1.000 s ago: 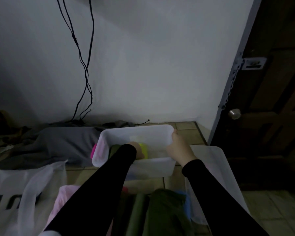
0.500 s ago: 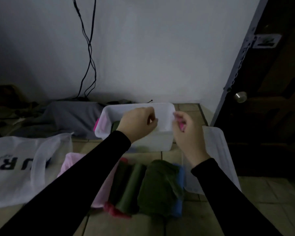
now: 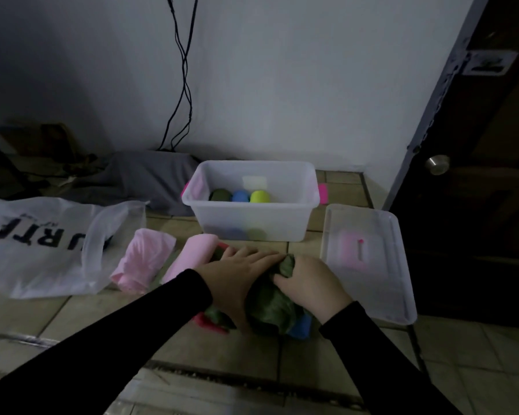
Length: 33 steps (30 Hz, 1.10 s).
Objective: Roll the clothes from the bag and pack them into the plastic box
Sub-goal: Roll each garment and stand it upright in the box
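Head camera shows my left hand (image 3: 237,274) flat on the green garment (image 3: 270,307); my right hand (image 3: 309,280) grips it, before the plastic box (image 3: 252,223).

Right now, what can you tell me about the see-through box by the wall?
The plastic box is a clear, milky-white rectangular tub with a rolled rim and pink handle clips at its two ends. It stands upright and open on the tiled floor near the white wall. Three rolled clothes stand side by side inside at its left: dark green, blue and yellow-green. Its lid lies beside it. No hand touches it.
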{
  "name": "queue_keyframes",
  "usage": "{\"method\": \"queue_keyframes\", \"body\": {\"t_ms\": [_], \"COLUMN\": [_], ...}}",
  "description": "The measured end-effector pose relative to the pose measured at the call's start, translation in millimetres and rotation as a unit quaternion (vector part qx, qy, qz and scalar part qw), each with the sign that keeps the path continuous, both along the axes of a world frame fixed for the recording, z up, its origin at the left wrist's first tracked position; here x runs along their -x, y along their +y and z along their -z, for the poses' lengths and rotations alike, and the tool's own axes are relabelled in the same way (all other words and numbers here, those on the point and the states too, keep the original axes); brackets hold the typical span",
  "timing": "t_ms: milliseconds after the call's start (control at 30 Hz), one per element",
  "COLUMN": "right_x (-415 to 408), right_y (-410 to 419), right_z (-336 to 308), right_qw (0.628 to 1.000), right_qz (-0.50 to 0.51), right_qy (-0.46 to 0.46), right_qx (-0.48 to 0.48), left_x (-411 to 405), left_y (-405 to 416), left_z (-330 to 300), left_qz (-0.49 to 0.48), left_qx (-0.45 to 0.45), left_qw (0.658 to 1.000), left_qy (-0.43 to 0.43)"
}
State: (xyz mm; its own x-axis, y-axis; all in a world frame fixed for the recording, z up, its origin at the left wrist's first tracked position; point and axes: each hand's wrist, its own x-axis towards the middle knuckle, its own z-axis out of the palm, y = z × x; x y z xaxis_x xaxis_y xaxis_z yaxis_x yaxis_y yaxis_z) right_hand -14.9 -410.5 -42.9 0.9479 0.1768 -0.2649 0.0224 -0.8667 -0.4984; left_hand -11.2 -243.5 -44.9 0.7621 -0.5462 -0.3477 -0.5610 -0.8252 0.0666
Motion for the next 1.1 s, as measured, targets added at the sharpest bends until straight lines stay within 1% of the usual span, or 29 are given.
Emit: {"method": "queue_keyframes", "body": {"t_ms": [100, 167, 233, 300, 333, 367, 400, 467, 500, 533, 567, 633, 667, 733, 800, 867, 967, 1000, 1033, 1100], "right_x": [-2, -4, -5, -9, -11, -13, -16, -22, -24, -27, -29, -34, -36, -41, -44, -48, -57, -61, -63, -72], "right_y": [-3, -6, -11, -15, -17, -18, -18, -16, -15, -14, -13, -10, -10, -12, -15, -14, -6, -3, 0, 3], "right_z": [7, 8, 4, 1, -1, -3, -6, -13, -17, -23, -26, -34, -39, -47, -53, -57, -63, -66, -70, -77], "right_qw": [1.0, 0.999, 0.996, 0.992, 0.987, 0.975, 0.953, 0.882, 0.85, 0.833, 0.83, 0.819, 0.803, 0.758, 0.714, 0.679, 0.617, 0.605, 0.602, 0.613], "right_qz": [0.017, 0.024, 0.032, 0.04, 0.054, 0.077, 0.106, 0.149, 0.15, 0.135, 0.122, 0.133, 0.146, 0.152, 0.136, 0.114, 0.067, 0.053, 0.043, 0.04], "right_qy": [-0.001, 0.032, 0.051, 0.01, -0.017, -0.027, -0.012, 0.067, 0.099, 0.11, 0.106, 0.084, 0.09, 0.148, 0.211, 0.222, 0.202, 0.199, 0.197, 0.192], "right_qx": [-0.013, -0.038, -0.071, -0.118, -0.153, -0.207, -0.284, -0.442, -0.495, -0.525, -0.534, -0.552, -0.57, -0.617, -0.654, -0.69, -0.758, -0.769, -0.773, -0.765], "left_x": [0, -1, 0, 1, 1, 1, 0, -2, -2, -4, -5, -9, -11, -16, -20, -27, -41, -47, -53, -63], "left_y": [-6, -6, -8, -10, -10, -10, -10, -10, -11, -12, -13, -12, -11, -8, -4, -2, -3, -3, -1, 4], "left_z": [6, 9, 6, -2, -7, -14, -21, -34, -39, -47, -51, -59, -62, -67, -74, -82, -97, -102, -106, -114], "left_qz": [-0.01, -0.018, -0.027, -0.042, -0.05, -0.055, -0.054, -0.041, -0.037, -0.031, -0.026, -0.02, -0.019, -0.028, -0.035, -0.042, -0.061, -0.069, -0.078, -0.102], "left_qx": [0.031, 0.056, 0.086, 0.133, 0.162, 0.192, 0.22, 0.266, 0.285, 0.303, 0.317, 0.34, 0.358, 0.402, 0.437, 0.464, 0.496, 0.507, 0.518, 0.534], "left_qw": [0.999, 0.998, 0.996, 0.99, 0.985, 0.978, 0.972, 0.959, 0.953, 0.947, 0.942, 0.933, 0.926, 0.91, 0.896, 0.884, 0.866, 0.859, 0.852, 0.837], "left_qy": [-0.001, 0.005, -0.009, -0.032, -0.042, -0.053, -0.065, -0.087, -0.092, -0.099, -0.105, -0.117, -0.117, -0.097, -0.068, -0.038, -0.001, 0.013, 0.029, 0.066]}}
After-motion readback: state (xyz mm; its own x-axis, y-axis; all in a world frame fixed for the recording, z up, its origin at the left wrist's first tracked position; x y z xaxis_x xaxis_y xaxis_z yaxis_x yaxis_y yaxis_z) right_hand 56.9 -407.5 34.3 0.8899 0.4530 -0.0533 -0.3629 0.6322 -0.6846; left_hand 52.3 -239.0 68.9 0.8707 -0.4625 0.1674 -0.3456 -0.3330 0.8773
